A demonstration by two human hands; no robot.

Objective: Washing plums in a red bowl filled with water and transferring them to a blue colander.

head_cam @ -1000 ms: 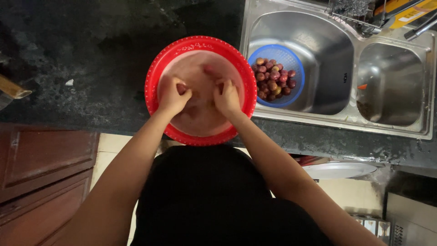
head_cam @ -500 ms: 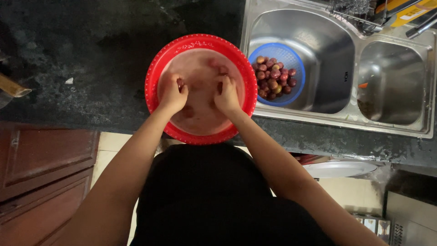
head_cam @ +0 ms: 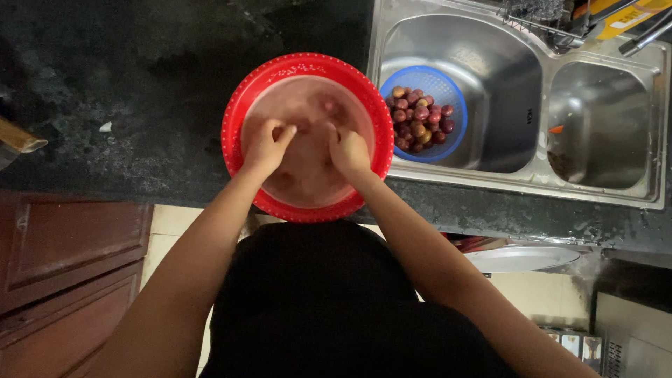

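Note:
A round red bowl (head_cam: 234,150) sits at the counter's front edge, filled with cloudy pinkish water. A few small reddish fruits (head_cam: 329,106) show dimly under the surface. Both my hands are dipped into it. My left hand (head_cam: 264,145) is in the left half with its fingers curled inward. My right hand (head_cam: 348,150) is beside it in the right half, fingers also curled down into the water. The cloudy water hides whatever is in either hand. A blue colander (head_cam: 448,87) holding several small red and purple fruits (head_cam: 418,119) stands in the left sink basin, just right of the bowl.
A steel double sink (head_cam: 518,175) takes up the right side, with a smaller basin (head_cam: 605,126) at far right. The dark stone counter (head_cam: 126,105) extends left. A brown wooden cabinet (head_cam: 63,259) is at lower left and a white plate (head_cam: 525,257) sits below the counter edge.
Both hands have shifted slightly within the bowl, the fingers working closer together near its middle. The bowl and colander have stayed in place.

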